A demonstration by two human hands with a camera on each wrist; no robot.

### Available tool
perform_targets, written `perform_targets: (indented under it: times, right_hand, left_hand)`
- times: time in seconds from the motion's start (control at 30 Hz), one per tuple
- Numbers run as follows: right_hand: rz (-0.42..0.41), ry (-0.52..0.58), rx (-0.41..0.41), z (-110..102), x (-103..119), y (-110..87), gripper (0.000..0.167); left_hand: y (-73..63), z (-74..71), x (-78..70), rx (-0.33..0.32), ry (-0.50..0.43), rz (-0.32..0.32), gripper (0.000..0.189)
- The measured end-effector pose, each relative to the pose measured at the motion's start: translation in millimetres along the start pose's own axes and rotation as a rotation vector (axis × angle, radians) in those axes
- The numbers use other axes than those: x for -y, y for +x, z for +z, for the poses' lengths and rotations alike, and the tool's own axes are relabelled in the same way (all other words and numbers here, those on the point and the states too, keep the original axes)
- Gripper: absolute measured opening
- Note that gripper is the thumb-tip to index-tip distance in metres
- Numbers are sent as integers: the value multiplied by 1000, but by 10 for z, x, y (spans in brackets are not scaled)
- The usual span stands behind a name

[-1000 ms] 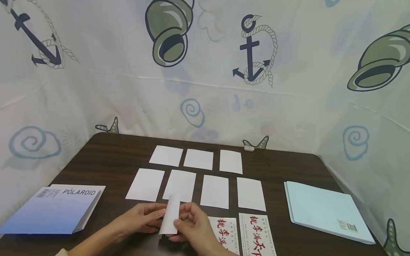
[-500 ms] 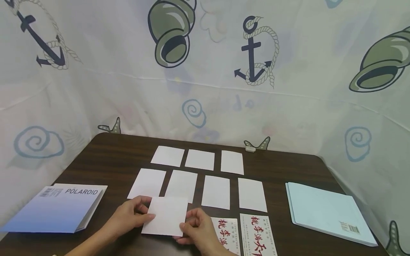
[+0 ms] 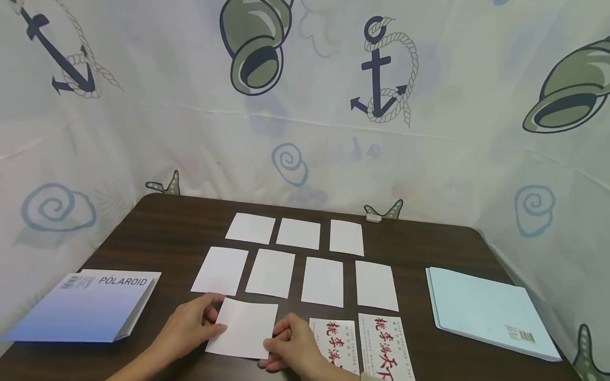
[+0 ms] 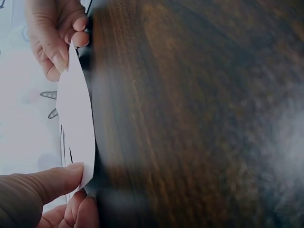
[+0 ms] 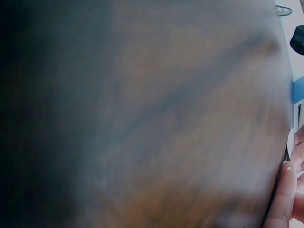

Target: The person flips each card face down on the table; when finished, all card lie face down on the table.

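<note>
A blank white card [image 3: 244,329] lies between my two hands near the front of the table, its broad face up. My left hand [image 3: 188,324] pinches its left edge, thumb on top. The right hand [image 3: 296,346] pinches the lower right corner. In the left wrist view the card [image 4: 76,114] bows slightly between the two thumbs and looks just off the table. Only a few fingers [image 5: 283,194] show at the right edge of the right wrist view. Beyond my hands lie several blank white cards [image 3: 270,272] in two rows.
Two cards with red Chinese writing [image 3: 385,344] lie right of my right hand, partly cut off by the frame. A blue POLAROID folder [image 3: 90,309] is at the left, a pale blue book-like item [image 3: 486,312] at the right. A patterned curtain [image 3: 324,132] stands behind the dark table [image 3: 167,227].
The held card has turned from a narrow, near edge-on view to show its full white face. It has then dropped slightly lower and nearer to me, with both hands still on it.
</note>
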State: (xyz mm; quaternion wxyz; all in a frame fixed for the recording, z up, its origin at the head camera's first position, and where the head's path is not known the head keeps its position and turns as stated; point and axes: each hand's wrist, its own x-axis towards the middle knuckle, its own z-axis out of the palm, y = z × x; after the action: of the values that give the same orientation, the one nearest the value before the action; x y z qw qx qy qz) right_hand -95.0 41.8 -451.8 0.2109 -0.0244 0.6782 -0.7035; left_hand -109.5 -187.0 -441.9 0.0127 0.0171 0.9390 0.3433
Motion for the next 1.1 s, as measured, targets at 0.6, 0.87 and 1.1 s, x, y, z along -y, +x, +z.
perform_targets:
  times: [0.6, 0.87, 1.1]
  right_hand:
    - [-5, -90, 33, -36, 70, 27, 23]
    - [-22, -121, -6, -496, 253, -58, 25]
    - [-99, -496, -129, -1181, 292, -226, 30]
  left_hand:
    - [4, -8, -28, 8, 73, 39, 52]
    - [38, 2, -30, 17, 81, 69, 54]
    - [67, -22, -16, 27, 121, 108, 53]
